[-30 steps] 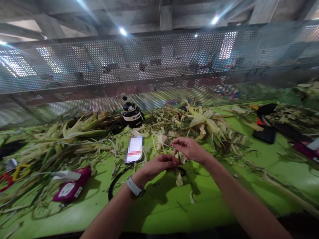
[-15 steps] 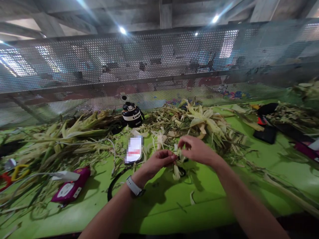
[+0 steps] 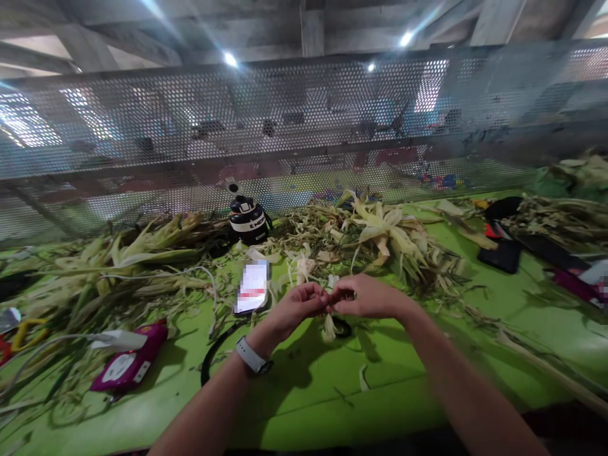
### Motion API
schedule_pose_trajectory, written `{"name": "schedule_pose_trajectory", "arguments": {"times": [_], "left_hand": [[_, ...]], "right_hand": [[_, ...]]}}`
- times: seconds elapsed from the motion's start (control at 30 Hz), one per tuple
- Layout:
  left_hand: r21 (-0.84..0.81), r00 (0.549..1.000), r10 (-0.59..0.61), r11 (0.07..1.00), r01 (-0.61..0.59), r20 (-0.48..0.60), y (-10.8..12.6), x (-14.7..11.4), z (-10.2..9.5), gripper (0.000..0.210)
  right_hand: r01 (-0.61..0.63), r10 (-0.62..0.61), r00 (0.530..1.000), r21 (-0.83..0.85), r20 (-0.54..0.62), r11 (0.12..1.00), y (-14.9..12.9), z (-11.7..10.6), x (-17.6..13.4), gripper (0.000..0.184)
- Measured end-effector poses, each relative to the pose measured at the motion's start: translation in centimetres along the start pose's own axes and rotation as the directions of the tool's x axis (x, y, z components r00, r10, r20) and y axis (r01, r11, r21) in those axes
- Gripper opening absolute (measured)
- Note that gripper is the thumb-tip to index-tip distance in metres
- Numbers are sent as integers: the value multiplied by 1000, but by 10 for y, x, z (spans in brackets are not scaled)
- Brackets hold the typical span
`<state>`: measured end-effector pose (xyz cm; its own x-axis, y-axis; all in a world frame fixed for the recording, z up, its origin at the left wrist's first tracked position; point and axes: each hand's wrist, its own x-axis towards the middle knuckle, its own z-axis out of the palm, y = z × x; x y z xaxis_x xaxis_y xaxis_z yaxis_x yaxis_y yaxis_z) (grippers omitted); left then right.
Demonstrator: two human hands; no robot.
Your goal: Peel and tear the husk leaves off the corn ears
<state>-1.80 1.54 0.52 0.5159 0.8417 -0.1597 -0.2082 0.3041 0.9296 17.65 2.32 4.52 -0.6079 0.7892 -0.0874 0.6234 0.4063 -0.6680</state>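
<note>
My left hand [image 3: 297, 308], with a pale watch on its wrist, pinches a small piece of pale corn husk [image 3: 329, 329] that hangs below the fingers. Beside it, fingertips meeting the left ones, my right hand [image 3: 365, 296] is closed at the same piece. The fingers hide most of what lies between them. Under the hands a dark ring-shaped thing [image 3: 342, 327] rests on the green table [image 3: 304, 405]. Just left of the hands a phone [image 3: 253, 286] with a lit screen lies face up. Behind the hands is a heap of loose husks [image 3: 384, 234].
A black bottle [image 3: 247, 218] stands at the back by a perforated metal screen [image 3: 304, 145]. Husks [image 3: 142, 247] pile at the left, near a purple packet-like case [image 3: 130, 362] with a white cable and yellow-handled scissors [image 3: 28, 332]. At the right lies a black flat object [image 3: 501, 255].
My right hand has come down and left to meet the left hand at the husk piece, its fingers closing. My left hand keeps its pinch. The view has shifted slightly.
</note>
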Motion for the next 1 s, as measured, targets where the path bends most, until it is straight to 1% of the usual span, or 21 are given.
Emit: {"name": "schedule_pose_trajectory", "arguments": {"times": [0.07, 0.13, 0.2, 0.3, 0.37, 0.53, 0.63, 0.8, 1.0], "left_hand": [[-7, 1000, 6, 1000, -6, 2, 0, 0, 0, 30], [-12, 1000, 4, 1000, -4, -4, 0, 0, 0, 30], [-11, 1000, -2, 1000, 2, -14, -1, 1, -1, 31], [0, 999, -24, 1000, 24, -24, 0, 1, -2, 32], [-5, 998, -49, 999, 49, -25, 1, 1, -2, 31], [-52, 993, -109, 993, 107, -39, 1, 1, -4, 32], [-51, 989, -141, 989, 138, -53, 2, 1, -5, 29], [-43, 981, -183, 983, 180, -69, 4, 0, -6, 27], [-28, 981, -173, 985, 171, -85, 5, 1, -7, 28]], "right_hand": [[8, -8, 1000, -27, 16, 1000, 2, 4, 2, 18], [44, -43, 999, -33, 20, 999, 4, 5, 4, 15], [60, -60, 998, 1, 2, 998, 4, 2, 5, 16], [47, -44, 998, 72, -39, 996, 0, -4, 2, 18], [49, -46, 998, 91, -42, 995, -3, -7, -1, 17], [136, -139, 990, 79, 32, 988, -4, -7, -4, 12], [124, -129, 990, 84, 62, 989, -4, -6, -4, 9], [113, -129, 976, 99, 173, 989, -5, -5, -3, 8], [127, -150, 966, 120, 211, 985, -5, -5, -4, 6]]}}
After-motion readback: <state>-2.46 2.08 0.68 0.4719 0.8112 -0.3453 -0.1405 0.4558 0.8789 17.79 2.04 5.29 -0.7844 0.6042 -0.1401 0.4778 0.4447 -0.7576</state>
